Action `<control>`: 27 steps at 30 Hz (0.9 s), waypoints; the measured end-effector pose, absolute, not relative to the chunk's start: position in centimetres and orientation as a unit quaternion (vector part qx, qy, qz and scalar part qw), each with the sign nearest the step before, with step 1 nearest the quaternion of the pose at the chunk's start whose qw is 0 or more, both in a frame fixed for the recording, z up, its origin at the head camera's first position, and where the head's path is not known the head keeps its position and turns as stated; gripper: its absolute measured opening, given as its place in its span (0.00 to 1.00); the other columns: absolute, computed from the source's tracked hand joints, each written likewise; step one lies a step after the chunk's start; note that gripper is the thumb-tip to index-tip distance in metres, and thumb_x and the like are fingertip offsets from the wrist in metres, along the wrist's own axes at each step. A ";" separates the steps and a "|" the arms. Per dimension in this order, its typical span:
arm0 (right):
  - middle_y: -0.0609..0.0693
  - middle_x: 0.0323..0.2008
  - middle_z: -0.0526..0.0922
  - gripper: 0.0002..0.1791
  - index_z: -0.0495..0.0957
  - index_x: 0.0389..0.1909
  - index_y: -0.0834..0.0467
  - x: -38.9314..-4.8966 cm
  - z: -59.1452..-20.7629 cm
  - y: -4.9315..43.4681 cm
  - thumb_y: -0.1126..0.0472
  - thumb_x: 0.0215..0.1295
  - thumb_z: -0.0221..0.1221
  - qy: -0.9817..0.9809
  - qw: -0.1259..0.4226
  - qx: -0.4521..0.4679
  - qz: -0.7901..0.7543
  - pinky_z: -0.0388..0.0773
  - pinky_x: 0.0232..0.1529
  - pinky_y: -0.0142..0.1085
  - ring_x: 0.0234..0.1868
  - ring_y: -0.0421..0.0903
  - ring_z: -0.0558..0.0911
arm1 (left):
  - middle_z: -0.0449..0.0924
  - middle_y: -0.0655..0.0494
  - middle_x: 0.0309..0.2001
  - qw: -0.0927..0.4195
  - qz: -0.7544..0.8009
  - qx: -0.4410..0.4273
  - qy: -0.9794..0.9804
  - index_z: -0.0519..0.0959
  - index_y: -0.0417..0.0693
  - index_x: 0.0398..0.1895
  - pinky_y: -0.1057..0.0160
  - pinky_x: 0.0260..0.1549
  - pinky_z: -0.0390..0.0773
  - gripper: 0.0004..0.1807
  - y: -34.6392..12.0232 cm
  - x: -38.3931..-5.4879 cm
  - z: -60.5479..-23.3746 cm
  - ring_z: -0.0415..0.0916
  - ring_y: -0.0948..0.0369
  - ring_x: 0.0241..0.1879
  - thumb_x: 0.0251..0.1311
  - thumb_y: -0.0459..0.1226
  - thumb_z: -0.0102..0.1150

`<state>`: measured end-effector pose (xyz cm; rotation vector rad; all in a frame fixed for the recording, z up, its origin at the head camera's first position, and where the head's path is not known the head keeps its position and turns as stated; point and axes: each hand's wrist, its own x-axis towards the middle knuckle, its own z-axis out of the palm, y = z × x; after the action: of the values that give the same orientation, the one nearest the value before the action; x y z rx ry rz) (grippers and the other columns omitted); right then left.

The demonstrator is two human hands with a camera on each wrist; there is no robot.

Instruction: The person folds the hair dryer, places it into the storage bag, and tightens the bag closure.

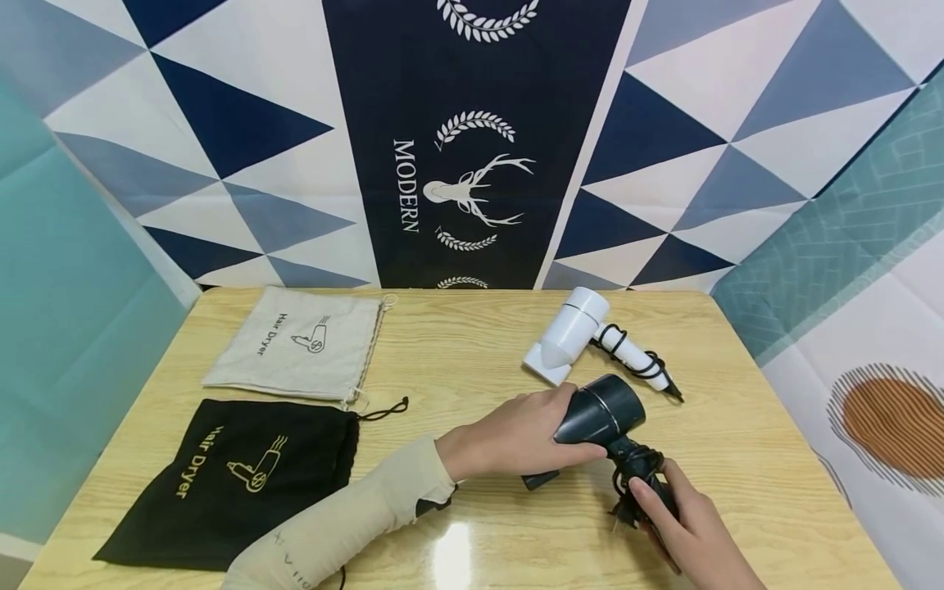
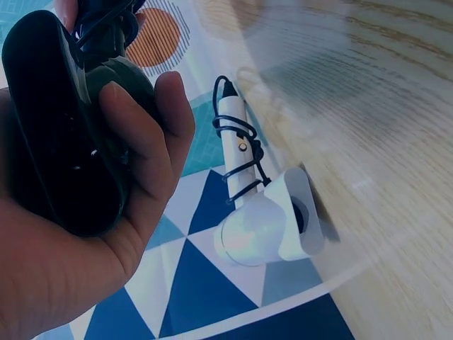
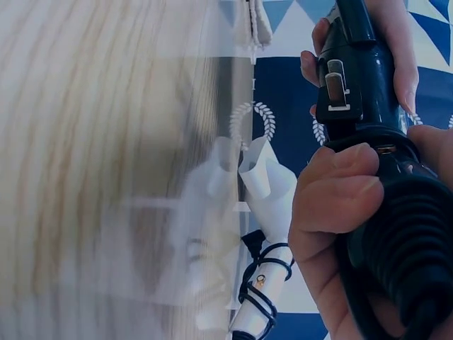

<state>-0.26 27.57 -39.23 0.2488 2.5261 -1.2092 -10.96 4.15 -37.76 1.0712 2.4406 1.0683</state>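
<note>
A black hair dryer (image 1: 608, 410) is held in both hands above the front right of the table. My left hand (image 1: 519, 434) grips its barrel from the left, the fingers wrapped round it in the left wrist view. Around the handle, where the black cord (image 1: 637, 463) is wound, curl the fingers of my right hand (image 1: 689, 524). The right wrist view shows the switch (image 3: 336, 85) on the handle. Behind it on the table lies a white hair dryer (image 1: 571, 332), a black cord wrapped about its handle.
On the table's left side lie two flat drawstring bags: a light grey one (image 1: 295, 340) at the back and a black one (image 1: 243, 483) in front, both printed "Hair Dryer". A patterned cloth wall (image 1: 472, 82) rises behind the wooden table (image 1: 442, 344).
</note>
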 end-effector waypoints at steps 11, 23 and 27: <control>0.55 0.24 0.77 0.27 0.62 0.55 0.64 -0.8 -39.1 27.1 0.42 0.78 0.44 0.884 0.176 0.074 -0.426 0.74 0.22 0.37 0.17 0.49 0.75 | 0.75 0.62 0.38 0.111 0.372 0.375 0.842 0.64 0.47 0.64 0.74 0.25 0.75 0.39 3.1 -10.9 -37.6 0.75 0.72 0.29 0.61 0.64 0.57; 0.52 0.24 0.77 0.30 0.63 0.60 0.66 -1.3 -39.2 25.9 0.42 0.77 0.47 0.898 0.169 0.054 -0.402 0.73 0.26 0.35 0.22 0.46 0.75 | 0.76 0.60 0.45 0.100 0.397 0.369 0.834 0.60 0.49 0.69 0.75 0.32 0.76 0.42 1.3 -10.1 -38.1 0.76 0.72 0.36 0.62 0.64 0.56; 0.52 0.22 0.76 0.28 0.63 0.58 0.65 -1.6 -39.1 25.5 0.43 0.77 0.47 0.893 0.170 0.033 -0.416 0.72 0.23 0.35 0.19 0.45 0.74 | 0.75 0.60 0.46 0.093 0.396 0.361 0.839 0.62 0.47 0.68 0.74 0.31 0.77 0.42 0.6 -9.9 -38.1 0.76 0.72 0.36 0.62 0.64 0.56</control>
<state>-1.56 25.52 -39.14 0.0938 2.5371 -1.1809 -9.94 0.63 -38.12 1.0707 2.4919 1.1760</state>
